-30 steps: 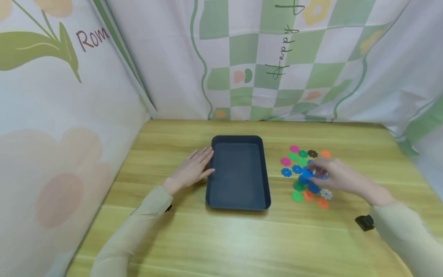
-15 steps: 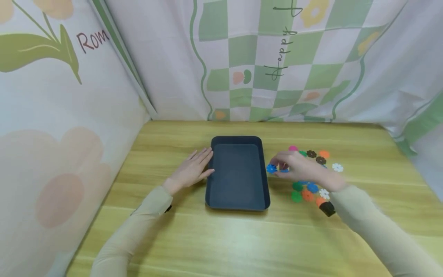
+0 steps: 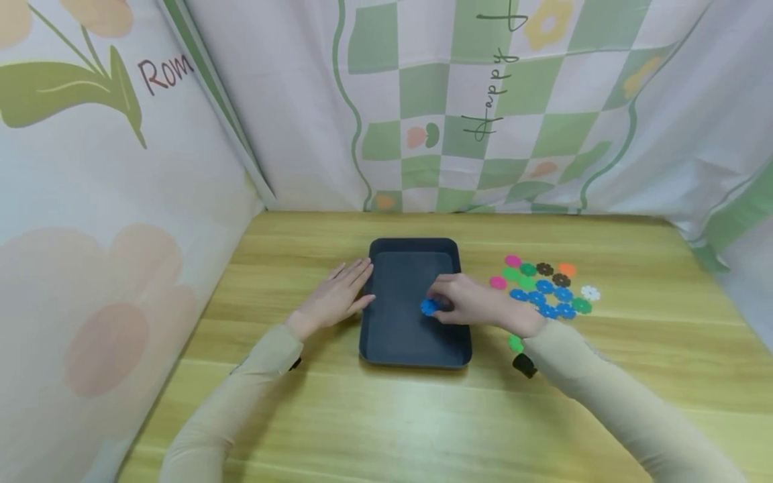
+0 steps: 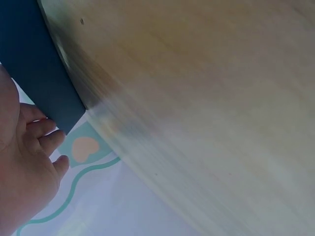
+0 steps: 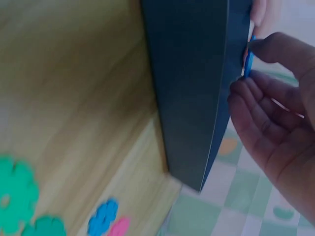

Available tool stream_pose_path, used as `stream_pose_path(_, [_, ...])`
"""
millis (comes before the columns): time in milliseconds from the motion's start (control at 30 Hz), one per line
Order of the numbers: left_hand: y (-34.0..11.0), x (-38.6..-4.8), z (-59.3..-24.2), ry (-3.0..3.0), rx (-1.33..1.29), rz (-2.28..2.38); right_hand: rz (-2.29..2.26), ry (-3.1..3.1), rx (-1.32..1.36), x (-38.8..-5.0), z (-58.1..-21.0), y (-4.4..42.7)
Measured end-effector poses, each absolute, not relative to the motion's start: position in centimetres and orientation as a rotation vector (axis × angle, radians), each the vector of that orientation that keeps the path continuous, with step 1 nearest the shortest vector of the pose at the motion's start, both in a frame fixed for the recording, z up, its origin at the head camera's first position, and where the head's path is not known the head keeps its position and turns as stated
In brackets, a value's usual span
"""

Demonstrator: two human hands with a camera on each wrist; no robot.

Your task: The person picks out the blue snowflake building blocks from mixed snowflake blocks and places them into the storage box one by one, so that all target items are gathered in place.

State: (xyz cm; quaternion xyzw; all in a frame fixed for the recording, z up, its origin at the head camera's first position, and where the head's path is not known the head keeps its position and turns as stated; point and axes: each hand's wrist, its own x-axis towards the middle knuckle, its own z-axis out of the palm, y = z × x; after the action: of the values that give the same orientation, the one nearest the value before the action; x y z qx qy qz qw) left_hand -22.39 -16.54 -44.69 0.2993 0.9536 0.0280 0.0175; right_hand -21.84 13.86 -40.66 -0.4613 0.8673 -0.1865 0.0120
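A dark rectangular tray (image 3: 410, 349) lies on the wooden table. My right hand (image 3: 477, 303) is over its right half, pinching a blue flower-shaped disc (image 3: 429, 307) between thumb and fingers. In the right wrist view that blue disc (image 5: 249, 58) is seen edge-on in the hand (image 5: 280, 108), beyond the tray's wall (image 5: 192, 98). My left hand (image 3: 332, 295) rests with extended fingers against the tray's left rim. The left wrist view shows the left hand (image 4: 29, 157) with its fingers at the tray's side (image 4: 44, 64).
To the right of the tray lie several flat flower-shaped discs: blue (image 3: 545, 286), pink (image 3: 512, 261), black (image 3: 545, 269), orange (image 3: 567, 269), white (image 3: 590, 292) and green (image 3: 582, 306). My right sleeve (image 3: 604, 382) covers part of that area. A patterned curtain (image 3: 423, 87) hangs behind the table.
My right hand has moved left from the pile of discs to above the tray, carrying a blue disc. The left hand has stayed at the tray's left rim.
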Motion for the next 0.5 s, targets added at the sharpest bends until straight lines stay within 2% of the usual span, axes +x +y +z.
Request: stream_pose_path(500, [-16.6, -22.6, -44.9, 2.969, 0.926, 0.06, -0.408, 2.709, -1.287, -18.8, -42.5, 8.2])
